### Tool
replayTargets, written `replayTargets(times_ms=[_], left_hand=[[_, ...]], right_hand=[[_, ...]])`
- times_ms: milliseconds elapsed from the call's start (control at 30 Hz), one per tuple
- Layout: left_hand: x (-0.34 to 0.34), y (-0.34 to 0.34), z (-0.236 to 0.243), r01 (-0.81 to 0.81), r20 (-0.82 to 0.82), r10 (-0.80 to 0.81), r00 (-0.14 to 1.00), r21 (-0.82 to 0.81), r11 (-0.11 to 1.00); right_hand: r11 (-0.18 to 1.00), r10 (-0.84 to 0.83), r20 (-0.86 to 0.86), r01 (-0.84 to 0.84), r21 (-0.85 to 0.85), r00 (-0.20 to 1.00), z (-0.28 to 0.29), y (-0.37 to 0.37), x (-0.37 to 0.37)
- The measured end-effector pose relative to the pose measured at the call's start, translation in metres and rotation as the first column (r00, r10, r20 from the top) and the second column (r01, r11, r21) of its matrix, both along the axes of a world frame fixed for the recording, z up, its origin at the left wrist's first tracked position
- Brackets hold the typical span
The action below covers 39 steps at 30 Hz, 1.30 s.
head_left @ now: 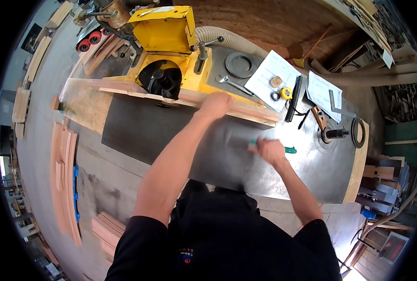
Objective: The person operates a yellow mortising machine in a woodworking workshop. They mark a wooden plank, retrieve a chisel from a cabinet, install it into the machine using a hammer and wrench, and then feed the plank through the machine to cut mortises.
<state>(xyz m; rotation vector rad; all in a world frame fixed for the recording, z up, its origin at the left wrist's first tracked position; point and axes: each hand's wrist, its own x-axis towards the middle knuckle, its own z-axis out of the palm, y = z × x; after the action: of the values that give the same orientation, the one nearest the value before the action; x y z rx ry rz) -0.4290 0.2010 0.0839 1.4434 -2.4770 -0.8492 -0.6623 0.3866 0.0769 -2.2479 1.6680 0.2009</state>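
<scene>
My left hand is closed over the top of the long wooden fence, which runs across the machine in front of the yellow housing. In my right hand is a green-handled brush, held low over the dark metal machine table. Motion smears the brush's head, which points left. Behind the fence, the yellow hood stands raised, showing the black cutter spindle in its opening.
A wrench, metal ring, papers and yellow tape measure lie behind the fence. On the table's right stand an upright shaft and another ring. Stacked boards lie to the left.
</scene>
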Motion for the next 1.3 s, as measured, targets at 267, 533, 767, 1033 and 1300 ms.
replayTargets(times_ms=[267,533,767,1033,1300], left_hand=[[0.001,0.003,-0.001,0.025,-0.04,-0.029,0.999,-0.101,0.995],[0.008,0.012,0.013,0.14,-0.002,-0.141,0.99,-0.131,0.981],[0.095,0.107,0.036,-0.217,-0.483,0.063,0.874,-0.27,0.938],[0.306,0.211,-0.06,-0.912,-0.421,0.889,0.18,0.268,0.312],[0.459,0.222,-0.225,-0.512,0.031,0.897,-0.44,0.812,-0.279]], right_hand=[[0.971,-0.24,-0.011,0.24,0.018,0.971,-0.014,0.047,-0.007],[0.891,-0.455,-0.013,0.454,-0.005,0.891,-0.039,0.141,-0.114],[0.759,-0.536,0.238,0.586,-0.284,0.81,-0.016,0.121,-0.157],[0.768,-0.158,0.524,0.438,-0.467,0.837,0.016,-0.091,0.051],[0.693,-0.39,0.498,0.603,-0.396,0.775,-0.008,-0.201,0.206]])
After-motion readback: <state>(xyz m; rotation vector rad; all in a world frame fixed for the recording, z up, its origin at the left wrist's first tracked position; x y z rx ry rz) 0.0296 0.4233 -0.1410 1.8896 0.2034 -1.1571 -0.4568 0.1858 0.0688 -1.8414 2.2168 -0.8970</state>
